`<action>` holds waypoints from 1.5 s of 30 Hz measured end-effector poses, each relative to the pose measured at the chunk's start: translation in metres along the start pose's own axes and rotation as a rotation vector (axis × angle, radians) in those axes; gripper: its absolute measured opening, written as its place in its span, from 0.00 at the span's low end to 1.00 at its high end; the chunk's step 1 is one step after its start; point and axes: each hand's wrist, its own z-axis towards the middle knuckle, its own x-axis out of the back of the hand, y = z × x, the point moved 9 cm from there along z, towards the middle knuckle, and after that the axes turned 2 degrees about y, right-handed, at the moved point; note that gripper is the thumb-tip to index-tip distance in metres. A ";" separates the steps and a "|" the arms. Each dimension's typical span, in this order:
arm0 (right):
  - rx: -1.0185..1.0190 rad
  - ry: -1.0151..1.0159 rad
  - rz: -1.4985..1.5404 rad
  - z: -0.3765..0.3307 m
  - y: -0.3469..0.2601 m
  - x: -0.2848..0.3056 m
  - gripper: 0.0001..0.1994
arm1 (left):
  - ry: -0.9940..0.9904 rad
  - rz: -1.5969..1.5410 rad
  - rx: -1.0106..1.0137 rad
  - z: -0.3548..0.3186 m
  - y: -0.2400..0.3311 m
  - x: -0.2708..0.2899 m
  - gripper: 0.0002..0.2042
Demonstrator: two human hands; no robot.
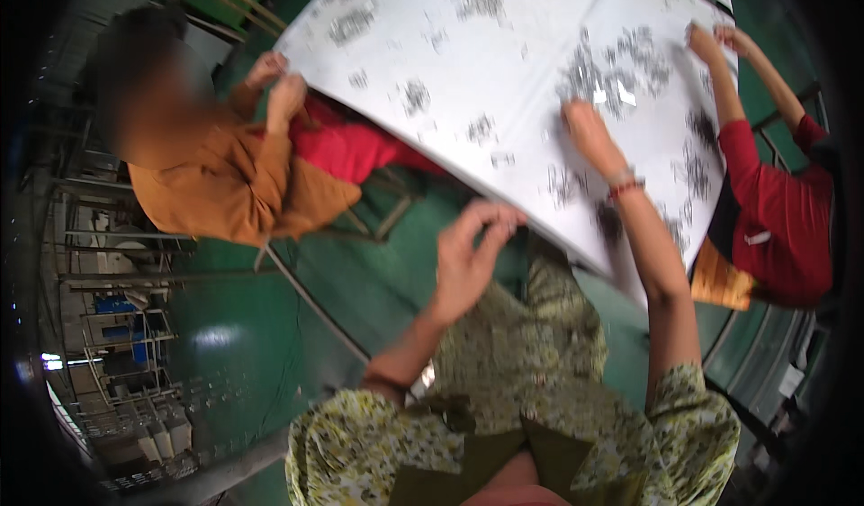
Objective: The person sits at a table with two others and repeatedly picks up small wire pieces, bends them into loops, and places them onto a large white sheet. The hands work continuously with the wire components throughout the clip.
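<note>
My left hand (pixel 470 256) is raised beside the near edge of the white table (pixel 531 182), thumb and fingertips pinched together. Whatever sits in that pinch is too small and blurred to name. Over the tabletop, my right hand (pixel 594 137) reaches forward with its fingers bent down and drawn together. Its fingertips are by a large spread of small grey metallic-looking pieces (pixel 580 72); anything between them is hidden. Shiny clear patches (pixel 621 92) catch the light in this spread. A smaller cluster of pieces (pixel 564 185) lies near my right wrist.
More clusters of small pieces (pixel 480 0) dot the table. At the left sits a person in an orange-brown top (pixel 202 177), hands at the table's edge. Another person in a red top (pixel 783 218) works at the right. Metal racks (pixel 126 326) stand on the green floor (pixel 234 362).
</note>
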 end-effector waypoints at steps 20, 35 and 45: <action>-0.139 0.185 0.933 -0.101 -0.181 0.125 0.07 | 0.165 -0.188 0.075 -0.011 -0.017 -0.001 0.07; -0.162 0.102 1.014 -0.088 -0.182 0.117 0.09 | -0.093 0.031 0.212 -0.014 -0.047 0.001 0.08; 0.026 -0.014 1.174 -0.081 -0.201 0.118 0.14 | 0.055 0.208 0.199 0.170 -0.101 0.028 0.14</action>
